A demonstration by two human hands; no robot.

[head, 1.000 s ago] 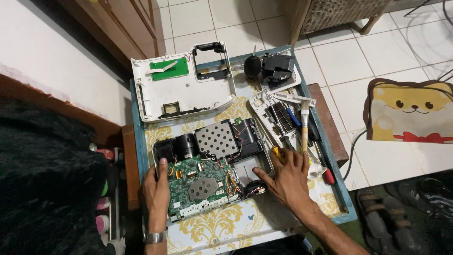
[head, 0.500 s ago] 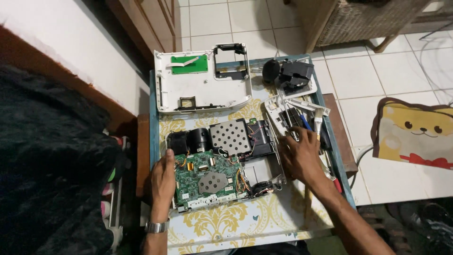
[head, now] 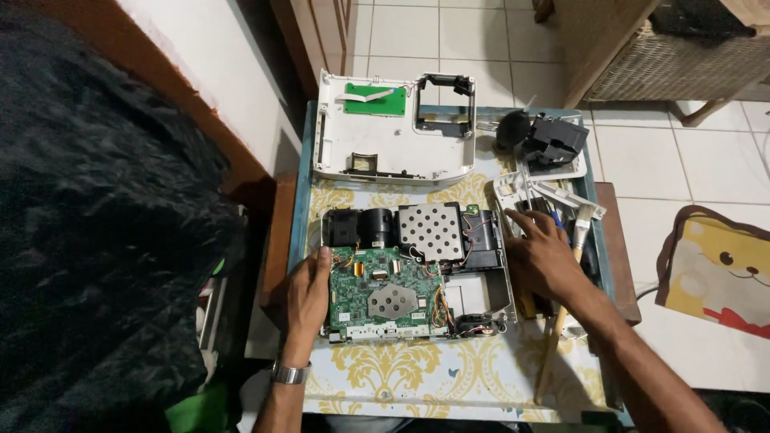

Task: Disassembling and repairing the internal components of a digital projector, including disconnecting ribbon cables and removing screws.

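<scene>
Looking down from the head camera, a small table [head: 385,373] with a yellow-patterned cloth carries an opened device chassis [head: 413,269], its green circuit board [head: 385,293] exposed at the front and a perforated metal plate [head: 431,229] behind it, beside two black cylinders [head: 359,228]

The left hand [head: 306,293] lies flat against the chassis's left edge, fingers together and pointing up along the side of the circuit board, thumb touching the board's corner; a metal watch [head: 290,373] sits on the wrist

The right hand [head: 545,256] rests palm down just right of the chassis, fingers spread over a heap of tools [head: 561,210] in a white tray; whether it pinches any of them cannot be told, since the fingertips cover what lies beneath. A brush [head: 579,228] with a pale handle lies touching the hand's right side

At the table's far edge lies the detached white cover [head: 385,152], inside up, with a small green board [head: 375,100] in it. A black part [head: 549,136] lies to its right. On the tiled floor at right is a yellow mat [head: 722,269] with a cartoon animal
</scene>
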